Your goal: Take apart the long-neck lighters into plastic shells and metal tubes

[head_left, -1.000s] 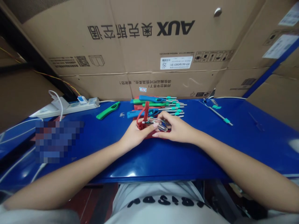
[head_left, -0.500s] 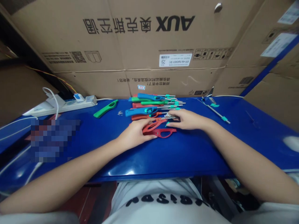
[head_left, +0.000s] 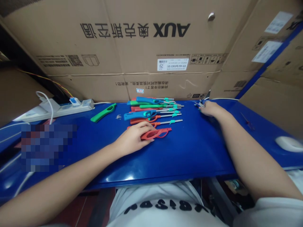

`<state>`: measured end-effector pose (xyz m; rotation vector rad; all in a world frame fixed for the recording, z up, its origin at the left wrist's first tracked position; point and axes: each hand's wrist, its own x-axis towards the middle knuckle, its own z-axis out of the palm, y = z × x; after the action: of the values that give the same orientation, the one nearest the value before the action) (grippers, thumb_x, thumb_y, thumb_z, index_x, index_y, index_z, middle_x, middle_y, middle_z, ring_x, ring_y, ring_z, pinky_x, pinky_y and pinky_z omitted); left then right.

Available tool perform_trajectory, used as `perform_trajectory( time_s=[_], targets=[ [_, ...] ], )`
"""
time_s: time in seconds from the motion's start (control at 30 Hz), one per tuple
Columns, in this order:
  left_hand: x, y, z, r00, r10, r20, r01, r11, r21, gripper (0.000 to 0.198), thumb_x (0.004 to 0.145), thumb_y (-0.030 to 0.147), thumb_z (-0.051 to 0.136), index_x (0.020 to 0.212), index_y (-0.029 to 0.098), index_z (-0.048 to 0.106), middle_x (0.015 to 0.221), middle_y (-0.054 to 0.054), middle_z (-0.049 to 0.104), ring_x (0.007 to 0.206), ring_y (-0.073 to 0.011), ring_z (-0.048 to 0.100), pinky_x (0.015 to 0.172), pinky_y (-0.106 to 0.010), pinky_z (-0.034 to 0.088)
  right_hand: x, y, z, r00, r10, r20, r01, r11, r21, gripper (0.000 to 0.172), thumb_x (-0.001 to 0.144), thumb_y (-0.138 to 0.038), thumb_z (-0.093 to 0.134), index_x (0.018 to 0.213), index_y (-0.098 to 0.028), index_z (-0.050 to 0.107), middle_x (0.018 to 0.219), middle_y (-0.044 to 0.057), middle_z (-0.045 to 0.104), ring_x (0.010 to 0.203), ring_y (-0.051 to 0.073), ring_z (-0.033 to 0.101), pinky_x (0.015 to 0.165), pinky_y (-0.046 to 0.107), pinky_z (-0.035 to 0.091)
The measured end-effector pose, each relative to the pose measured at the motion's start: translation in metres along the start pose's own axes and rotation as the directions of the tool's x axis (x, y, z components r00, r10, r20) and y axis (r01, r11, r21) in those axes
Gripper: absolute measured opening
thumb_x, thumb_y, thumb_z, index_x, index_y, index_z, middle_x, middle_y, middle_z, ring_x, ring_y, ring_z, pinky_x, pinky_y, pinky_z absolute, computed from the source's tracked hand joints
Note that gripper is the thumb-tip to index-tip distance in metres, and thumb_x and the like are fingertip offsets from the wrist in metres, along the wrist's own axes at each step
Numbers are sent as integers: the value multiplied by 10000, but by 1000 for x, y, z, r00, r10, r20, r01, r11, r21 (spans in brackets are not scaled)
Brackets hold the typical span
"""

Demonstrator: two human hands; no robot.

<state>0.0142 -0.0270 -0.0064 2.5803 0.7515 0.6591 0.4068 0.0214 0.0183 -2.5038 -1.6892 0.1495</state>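
My left hand [head_left: 133, 138] is closed round a red lighter casing [head_left: 150, 135] with an oval opening; a second red outline shows beneath its front end. Just beyond, long-nosed lighters in blue, green, red and orange lie in a row, among them a blue lighter [head_left: 139, 114] and an orange one whose metal tube [head_left: 174, 121] bears a green clip. Further right, my right hand [head_left: 211, 109] has its fingers drawn together at small metal parts [head_left: 199, 104] near the cardboard. What it grips is hidden by the fingers.
A green lighter casing [head_left: 103, 113] lies left of the row, beside several tiny pins [head_left: 118, 117]. A power strip [head_left: 63, 109] with cables stands at the left. On the right are a screwdriver-like tool [head_left: 247, 121] and a white rounded object [head_left: 290, 144]. Cardboard [head_left: 142, 69] walls the back.
My right hand has moved away from the casing to the small parts at the right. The orange lighter's tube now shows in full. My left hand keeps hold of the red casing.
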Motion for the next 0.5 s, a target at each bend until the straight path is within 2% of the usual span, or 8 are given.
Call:
perform_trajectory(
  time_s=[0.07,0.13,0.23,0.3,0.37,0.43,0.5],
  targets=[
    [-1,1,-1,1000,5,18,-5,1000,9,289,903,259,684,1184,192,700,1212,-86,678,1127,-232,663,962,-336,554,1,5,-1,992,118,41,-120,992,34,326,917,-350,635,1114,-91,664,825,167,736,658,273,712,623,360,538],
    [-1,1,-1,999,-2,37,1,1000,23,270,912,250,668,1173,191,701,1186,-83,687,1087,-224,676,932,-327,561,0,7,-4,985,171,21,-172,984,48,382,900,-347,670,1199,-112,628,884,143,746,675,244,714,628,335,545],
    [-1,2,-2,998,-8,69,5,999,51,319,909,232,663,1226,203,684,1209,-76,687,1101,-227,675,936,-328,554,-4,2,-10,990,96,-106,-97,995,-6,395,861,-300,712,1202,-116,637,1112,193,719,939,281,718,763,339,550],
    [-1,3,-2,997,-10,75,5,998,64,361,907,227,661,1268,214,668,1260,-73,677,1158,-237,657,969,-337,539,-6,-3,-10,992,23,-127,-23,1000,1,350,879,-295,689,1188,-137,650,1173,182,704,976,267,707,788,328,545],
    [-1,4,-2,996,-13,84,7,998,63,375,913,224,648,1288,228,660,1294,-67,668,1195,-240,641,984,-336,528,-8,-8,-7,998,-23,-66,26,999,47,266,916,-283,638,1156,-173,665,1049,119,742,812,208,716,710,296,544],
    [-1,4,-3,994,-18,107,13,999,53,362,923,213,623,1282,240,661,1284,-58,674,1188,-232,642,966,-320,528,-8,-10,-2,1000,-22,19,21,997,76,190,916,-265,628,1077,-182,689,886,76,751,659,177,688,631,280,528],
    [0,5,-4,991,-25,129,19,999,50,345,927,204,607,1265,241,667,1239,-54,691,1142,-222,659,929,-304,532,-7,-8,1,999,-16,32,14,999,50,143,878,-248,668,989,-168,708,864,92,750,683,198,693,650,293,524]
  ],
)
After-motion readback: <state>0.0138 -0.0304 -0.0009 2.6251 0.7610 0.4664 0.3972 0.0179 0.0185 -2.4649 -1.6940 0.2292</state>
